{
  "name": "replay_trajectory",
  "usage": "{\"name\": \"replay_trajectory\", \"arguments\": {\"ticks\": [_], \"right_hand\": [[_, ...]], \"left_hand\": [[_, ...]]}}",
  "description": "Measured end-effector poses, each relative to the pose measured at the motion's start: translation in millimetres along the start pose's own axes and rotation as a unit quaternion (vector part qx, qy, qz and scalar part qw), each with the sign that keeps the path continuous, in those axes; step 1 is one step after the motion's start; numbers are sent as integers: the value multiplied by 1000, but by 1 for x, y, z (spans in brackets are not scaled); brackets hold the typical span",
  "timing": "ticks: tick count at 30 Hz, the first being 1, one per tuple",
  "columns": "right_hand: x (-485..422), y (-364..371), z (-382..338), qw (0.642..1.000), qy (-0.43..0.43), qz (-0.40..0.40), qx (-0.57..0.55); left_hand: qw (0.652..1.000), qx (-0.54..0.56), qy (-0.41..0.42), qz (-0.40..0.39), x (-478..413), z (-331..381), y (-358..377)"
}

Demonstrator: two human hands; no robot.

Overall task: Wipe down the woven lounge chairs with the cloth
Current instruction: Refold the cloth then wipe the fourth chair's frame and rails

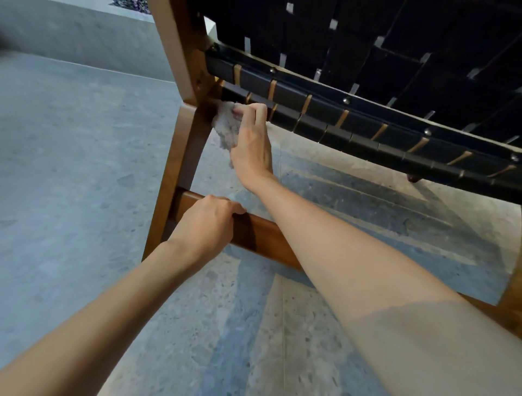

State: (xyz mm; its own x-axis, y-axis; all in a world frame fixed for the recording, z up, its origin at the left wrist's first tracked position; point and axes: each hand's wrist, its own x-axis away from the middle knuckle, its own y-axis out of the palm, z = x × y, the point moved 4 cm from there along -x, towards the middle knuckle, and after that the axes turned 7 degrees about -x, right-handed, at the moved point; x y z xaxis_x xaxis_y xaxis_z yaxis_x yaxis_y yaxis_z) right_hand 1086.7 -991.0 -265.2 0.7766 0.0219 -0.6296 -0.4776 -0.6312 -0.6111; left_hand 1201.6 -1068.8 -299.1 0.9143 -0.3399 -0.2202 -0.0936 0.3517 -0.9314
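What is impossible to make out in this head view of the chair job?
- Cloth: mostly behind the right hand, so its contact spot on the wooden leg is hidden.
- Left hand: fingertips wrapped behind the lower rail.
- Woven chair: top and right side cut off by the picture's edges.
- Speckled thing at the top edge: cropped, too little to identify.

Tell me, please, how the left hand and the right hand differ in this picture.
The left hand grips the low wooden crossbar bare; the right hand holds the pale cloth against the frame. The left hand sits lower, the right hand higher, just under the woven seat. Both have curled fingers.
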Motion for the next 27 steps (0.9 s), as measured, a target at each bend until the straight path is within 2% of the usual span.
{"name": "replay_trajectory", "arguments": {"ticks": [8, 12, 16, 19, 23, 27], "right_hand": [[20, -73, 43, 984, -107, -88, 114], [35, -125, 81, 981, -43, -125, 139], [54, -177, 103, 957, -60, -161, 233], [66, -210, 127, 956, 7, -172, 238], [84, -250, 163, 956, 124, -127, 234], [105, -297, 186, 930, 180, -83, 309]], "left_hand": [[994, -96, -39, -45, -12, 12, 1], [975, -205, -35, -75, -14, 33, 0], [951, -300, -14, -79, -12, 53, 4], [945, -320, -4, -67, -13, 57, 6], [929, -365, 15, -64, -16, 63, 14], [918, -389, -6, -78, -23, 66, 18]]}}
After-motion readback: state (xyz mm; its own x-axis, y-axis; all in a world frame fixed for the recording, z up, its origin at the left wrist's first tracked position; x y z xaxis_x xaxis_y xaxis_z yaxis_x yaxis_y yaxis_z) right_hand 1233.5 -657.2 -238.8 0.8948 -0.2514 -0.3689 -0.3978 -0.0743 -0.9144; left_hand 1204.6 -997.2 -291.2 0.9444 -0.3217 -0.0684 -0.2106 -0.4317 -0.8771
